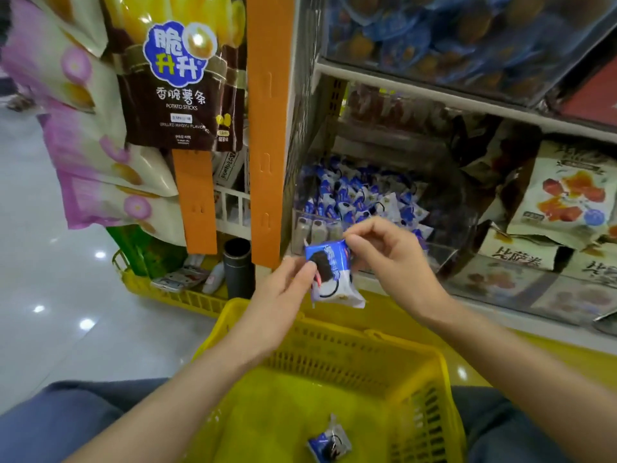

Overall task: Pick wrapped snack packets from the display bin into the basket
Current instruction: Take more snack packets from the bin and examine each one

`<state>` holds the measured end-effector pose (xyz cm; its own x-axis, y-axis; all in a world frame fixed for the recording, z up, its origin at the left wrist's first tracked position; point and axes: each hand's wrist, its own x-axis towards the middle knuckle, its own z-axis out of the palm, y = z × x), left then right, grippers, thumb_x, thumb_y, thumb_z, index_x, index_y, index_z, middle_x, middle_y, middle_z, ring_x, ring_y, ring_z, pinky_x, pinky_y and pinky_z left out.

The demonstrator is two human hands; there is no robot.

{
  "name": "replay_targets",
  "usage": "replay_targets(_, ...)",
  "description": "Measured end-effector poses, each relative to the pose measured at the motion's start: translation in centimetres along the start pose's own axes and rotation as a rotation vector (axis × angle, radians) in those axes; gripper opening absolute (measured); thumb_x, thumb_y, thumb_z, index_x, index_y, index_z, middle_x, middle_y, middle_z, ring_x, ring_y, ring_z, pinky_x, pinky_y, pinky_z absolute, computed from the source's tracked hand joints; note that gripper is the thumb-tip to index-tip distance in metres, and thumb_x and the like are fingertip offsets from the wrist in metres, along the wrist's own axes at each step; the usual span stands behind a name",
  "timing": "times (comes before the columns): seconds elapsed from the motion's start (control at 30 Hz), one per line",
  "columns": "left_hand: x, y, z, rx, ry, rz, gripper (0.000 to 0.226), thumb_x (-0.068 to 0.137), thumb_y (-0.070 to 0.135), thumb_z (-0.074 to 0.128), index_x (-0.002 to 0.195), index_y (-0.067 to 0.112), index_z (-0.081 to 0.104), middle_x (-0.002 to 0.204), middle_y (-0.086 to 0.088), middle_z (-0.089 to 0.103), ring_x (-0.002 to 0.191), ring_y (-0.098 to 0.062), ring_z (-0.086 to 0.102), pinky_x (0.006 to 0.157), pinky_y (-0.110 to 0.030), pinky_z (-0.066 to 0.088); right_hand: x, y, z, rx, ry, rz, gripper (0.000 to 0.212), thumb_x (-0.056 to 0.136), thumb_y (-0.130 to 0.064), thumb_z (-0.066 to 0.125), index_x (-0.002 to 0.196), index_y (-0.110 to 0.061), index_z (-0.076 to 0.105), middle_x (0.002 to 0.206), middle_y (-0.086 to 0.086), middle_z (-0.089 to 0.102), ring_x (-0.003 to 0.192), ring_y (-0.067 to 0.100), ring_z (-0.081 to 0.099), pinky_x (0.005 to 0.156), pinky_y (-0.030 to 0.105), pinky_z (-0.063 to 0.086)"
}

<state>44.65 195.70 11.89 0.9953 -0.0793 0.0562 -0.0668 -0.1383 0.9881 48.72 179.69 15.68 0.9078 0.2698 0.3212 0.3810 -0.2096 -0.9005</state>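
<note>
While both hands are raised over the basket [442, 379], one blue-and-white packet [334, 279] hangs between them, clear of the basket's far rim and in front of the bin [445, 240].

- Left hand [283, 290]: thumb and fingertips pinch the packet's left edge. The other fingers are curled behind it and hidden.
- Right hand [384, 255]: thumb and forefinger pinch the packet's top right corner. The remaining fingers are curled loosely and not touching it.
- Packet print: a dark round biscuit shape on white; the lettering is too blurred to read.
- Second packet [329, 444], same colours, lies on the basket floor near the lower frame edge.
- Basket is yellow plastic with slotted walls. Its near side is cut off by the frame and it sits between blue trouser legs [66, 416].
- The bin holds a pile [354, 195] of similar packets. The back of the pile is lost in shadow under the shelf.
- Upper bin [450, 38]: blue wrappers, smeared, contents cannot be told.
- Left: a brown bag [180, 91] marked "POTATO STICKS" hangs beside an orange strip [267, 128].
- Right: pale bags [567, 198] with red fruit print, partly cut off.
</note>
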Motion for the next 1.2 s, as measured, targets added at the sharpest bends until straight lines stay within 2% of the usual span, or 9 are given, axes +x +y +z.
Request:
replay_targets(0.1,-0.7,-0.9,0.8,-0.072,-0.003,-0.129,0.012,0.096,0.018,0.045,0.097,0.016,0.057,0.056,0.014,0.061,0.055,0.003,0.053,0.06,-0.019,0.047,-1.8,1.6,1.3,0.097,-0.044,0.107,0.018,0.089,-0.002,0.055,0.08,-0.017,0.061,0.071,-0.01,0.067,0.068,0.0,0.062,0.061,0.017,0.051)
replay_targets(0.27,-0.6,-2.3,1.3,-0.054,0.013,-0.218,0.016,0.093,0.013,0.052,0.106,0.004,0.052,0.105,-0.024,0.064,0.086,-0.018,0.059,0.08,-0.042,0.05,-2.9,3.8,2.7,0.272,-0.054,0.399,0.017,0.092,-0.01,0.051,0.08,-0.016,0.062,0.082,-0.002,0.068,0.071,0.004,0.062,0.068,0.019,0.052)
replay_targets(0.37,-0.3,-3.1,1.9,-0.069,-0.008,-0.243,0.008,0.092,0.01,0.052,0.091,0.017,0.048,0.094,-0.01,0.065,0.073,-0.007,0.06,0.06,-0.018,0.048,-3.0,4.5,3.0,0.271,0.026,0.483,0.022,0.091,-0.007,0.052,0.073,-0.013,0.063,0.069,-0.003,0.066,0.059,0.001,0.06,0.058,0.014,0.05)
replay_targets(0.47,0.2,-3.5,2.6,-0.107,-0.013,-0.246,0.015,0.091,0.006,0.053,0.087,0.018,0.046,0.085,-0.004,0.062,0.06,0.002,0.06,0.05,-0.011,0.043,-3.1,4.9,2.9,0.262,0.065,0.517,0.019,0.091,-0.006,0.052,0.075,-0.01,0.063,0.068,-0.001,0.064,0.058,0.002,0.058,0.055,0.015,0.049)
replay_targets(0.73,0.5,-3.0,2.7,-0.178,0.072,-0.254,0.021,0.094,0.02,0.05,0.075,0.012,0.054,0.07,-0.002,0.06,0.059,-0.002,0.058,0.052,-0.016,0.046,-3.5,5.2,2.8,0.145,0.014,0.391,0.017,0.088,-0.009,0.059,0.074,-0.019,0.063,0.079,0.012,0.065,0.075,0.017,0.058,0.072,0.037,0.05)
replay_targets(0.87,0.4,-3.0,2.1,-0.163,0.082,-0.24,0.028,0.094,0.022,0.049,0.078,0.002,0.059,0.072,-0.008,0.061,0.068,-0.013,0.059,0.063,-0.029,0.049,-4.0,5.0,2.6,-0.11,-0.02,0.207,0.012,0.087,-0.015,0.062,0.078,-0.022,0.063,0.075,-0.007,0.064,0.07,0.0,0.056,0.068,0.02,0.048)
replay_targets(0.97,0.7,-3.1,1.4,-0.016,0.073,-0.131,0.026,0.092,0.019,0.054,0.067,0.015,0.062,0.058,0.007,0.061,0.057,-0.002,0.055,0.054,-0.017,0.044,-4.1,4.9,2.1,-0.412,-0.071,-0.006,0.001,0.086,-0.019,0.064,0.085,-0.019,0.064,0.08,-0.013,0.059,0.076,0.002,0.055,0.069,0.015,0.045)
replay_targets(1.1,0.7,-3.2,0.9,0.263,0.065,0.049,0.026,0.086,0.018,0.062,0.062,0.027,0.06,0.049,0.019,0.057,0.045,0.006,0.049,0.044,-0.007,0.033,-4.1,4.8,1.9,-0.382,-0.107,0.082,0.006,0.085,-0.026,0.066,0.087,-0.021,0.067,0.078,-0.015,0.063,0.075,-0.001,0.056,0.066,0.012,0.043)
replay_targets(1.2,0.8,-3.4,1.0,0.243,0.06,0.041,0.027,0.087,0.02,0.061,0.061,0.027,0.06,0.049,0.018,0.058,0.045,0.006,0.05,0.046,-0.008,0.034,-4.0,4.8,1.7,-0.426,-0.094,0.067,0.007,0.084,-0.029,0.066,0.085,-0.022,0.068,0.077,-0.013,0.064,0.075,0.001,0.056,0.065,0.014,0.044)
